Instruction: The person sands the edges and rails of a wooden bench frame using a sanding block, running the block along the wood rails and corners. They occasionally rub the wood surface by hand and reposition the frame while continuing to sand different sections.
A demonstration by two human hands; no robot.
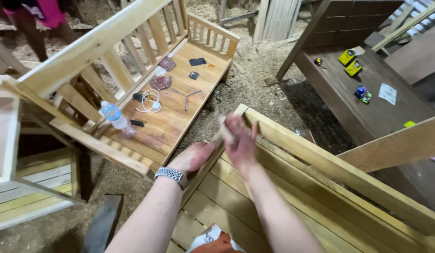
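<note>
Looking down through the head camera, you see both your forearms rising from the bottom edge toward the middle of the frame. Your left hand, with a metal watch on its wrist, lies flat with fingers together on the end rail of the pale wooden frame that fills the lower right. Your right hand sits just beside it at the frame's corner, fingers loosely curled and blurred; it seems to press a small pale piece against the wood, though you cannot tell exactly what that piece is or how firmly it is held.

In the upper left of the frame stands a second wooden bench with a slatted back. On its seat lie a plastic water bottle, a coiled white cable, a three-armed metal tool, and a few small dark and reddish pieces. Sawdust covers the ground between the two pieces of furniture.

In the upper right sits a dark wooden bench carrying two yellow boxes and a white paper. A person's legs show at the top left corner. An orange-and-white bag lies at the bottom edge.
</note>
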